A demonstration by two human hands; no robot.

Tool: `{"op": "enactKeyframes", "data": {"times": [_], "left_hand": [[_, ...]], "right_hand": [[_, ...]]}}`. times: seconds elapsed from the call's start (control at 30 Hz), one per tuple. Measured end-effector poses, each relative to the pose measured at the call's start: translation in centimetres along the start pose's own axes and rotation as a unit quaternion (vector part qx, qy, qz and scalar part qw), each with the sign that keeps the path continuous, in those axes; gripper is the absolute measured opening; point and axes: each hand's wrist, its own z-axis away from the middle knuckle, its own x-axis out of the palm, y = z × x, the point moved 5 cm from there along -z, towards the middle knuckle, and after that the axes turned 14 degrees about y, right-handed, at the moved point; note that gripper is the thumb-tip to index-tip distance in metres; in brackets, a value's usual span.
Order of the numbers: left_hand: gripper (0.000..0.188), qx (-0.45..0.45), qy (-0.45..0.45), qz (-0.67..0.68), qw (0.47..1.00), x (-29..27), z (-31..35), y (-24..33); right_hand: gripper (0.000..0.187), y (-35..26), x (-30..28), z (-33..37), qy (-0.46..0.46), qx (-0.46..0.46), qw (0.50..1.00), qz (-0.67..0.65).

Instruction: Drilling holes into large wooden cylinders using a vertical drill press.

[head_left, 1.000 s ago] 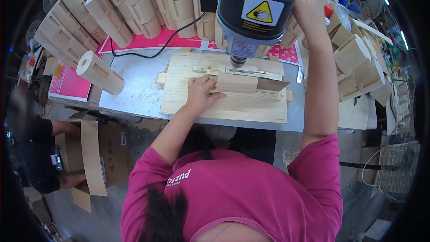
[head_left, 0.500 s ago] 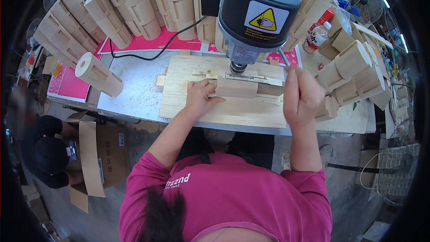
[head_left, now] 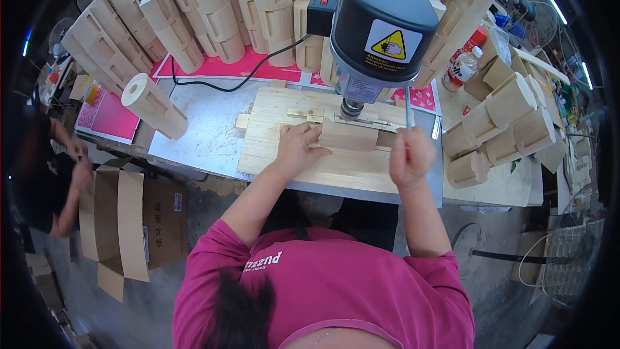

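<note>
A black-topped drill press stands in front of me, its metal chuck just above a metal-edged wooden jig. Against the jig lies a pale wooden block on a flat wooden board. My left hand is at the block's left end, fingers bent against it and thumb along its near side. My right hand is closed in a fist around the drill press lever, right of the block. The drill tip cannot be made out.
Stacked grooved wooden cylinders line the back of the table, with more cylinders at the right. One cylinder stands alone at the left. A black cable crosses behind. A bottle stands back right. A person is beside an open carton.
My right hand has moved left and inward with the lever. My left hand stays at the block. The view has shifted slightly, and the person by the carton has straightened up.
</note>
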Motion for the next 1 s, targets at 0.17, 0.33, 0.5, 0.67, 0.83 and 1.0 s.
{"op": "enactKeyframes", "data": {"times": [0.17,0.33,0.5,0.67,0.83,1.0], "left_hand": [[0.054,-0.001,-0.022,-0.022,1.000,0.5,0.2,-1.0],[0.052,-0.075,-0.055,0.019,0.995,0.7,-0.2,-0.8],[0.049,-0.096,-0.023,0.058,0.993,1.0,-0.2,-0.3],[0.037,-0.125,-0.022,0.213,0.969,1.2,0.1,-1.4],[0.031,-0.044,-0.095,0.249,0.963,-5.8,0.4,0.0],[0.022,-0.315,-0.010,0.314,0.896,-14.5,2.3,-3.9]], "right_hand": [[0.017,0.5,0.9,-10.9,0.029,0.154,0.987,0.041],[0.036,6.7,4.4,-14.7,-0.015,0.169,0.982,0.080],[0.034,7.2,2.1,-8.1,-0.147,0.336,0.927,-0.084],[0.036,8.2,0.0,3.8,-0.372,0.184,0.910,0.017],[0.027,4.8,-3.5,4.8,-0.370,0.382,0.845,-0.054],[0.025,4.0,-7.0,7.0,-0.382,0.564,0.725,-0.102]]}}
